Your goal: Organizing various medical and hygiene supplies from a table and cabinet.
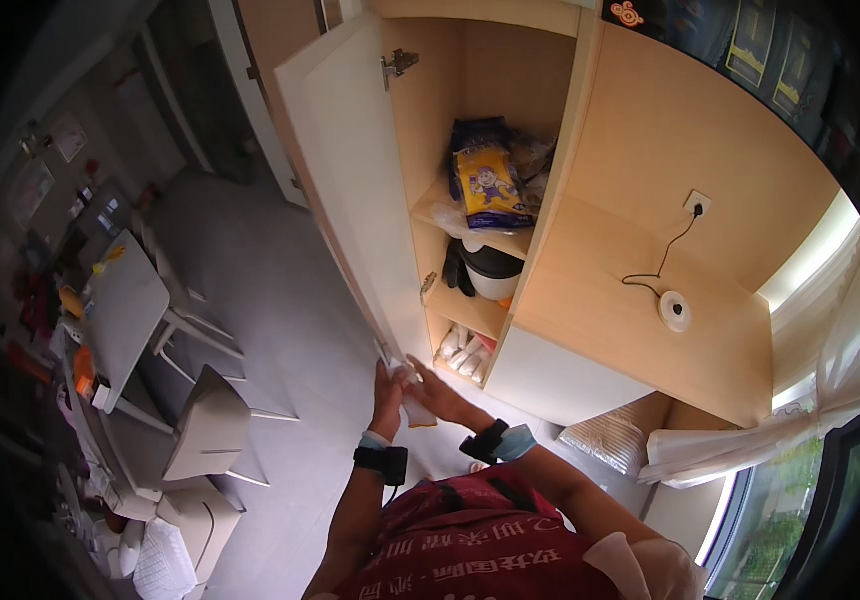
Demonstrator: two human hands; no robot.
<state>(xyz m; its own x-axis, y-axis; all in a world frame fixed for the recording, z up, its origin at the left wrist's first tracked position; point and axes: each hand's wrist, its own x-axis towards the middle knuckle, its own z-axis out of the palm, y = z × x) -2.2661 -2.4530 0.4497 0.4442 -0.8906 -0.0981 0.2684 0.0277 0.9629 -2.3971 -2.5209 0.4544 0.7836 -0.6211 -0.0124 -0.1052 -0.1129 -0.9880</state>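
Note:
My left hand (386, 401) and my right hand (437, 395) are close together at the lower free edge of an open white cabinet door (347, 165). Both grip a white cloth (419, 414), which hangs between them and has an orange-yellow edge. Whether the fingers also touch the door is hard to tell. Behind the door, the tall wooden cabinet holds a yellow and blue printed bag (486, 180) on a shelf. One shelf lower sits a white bucket with a black lid (491, 271). Several plastic-wrapped white bundles (464, 351) lie at the bottom.
To the right, a wooden counter (587, 262) carries a round white corded base (674, 311) plugged into a wall socket (698, 202). Below it stands a ribbed silvery package (606, 439). On the left are a beige chair (208, 427) and a table (129, 307). A white curtain (722, 454) hangs by the window.

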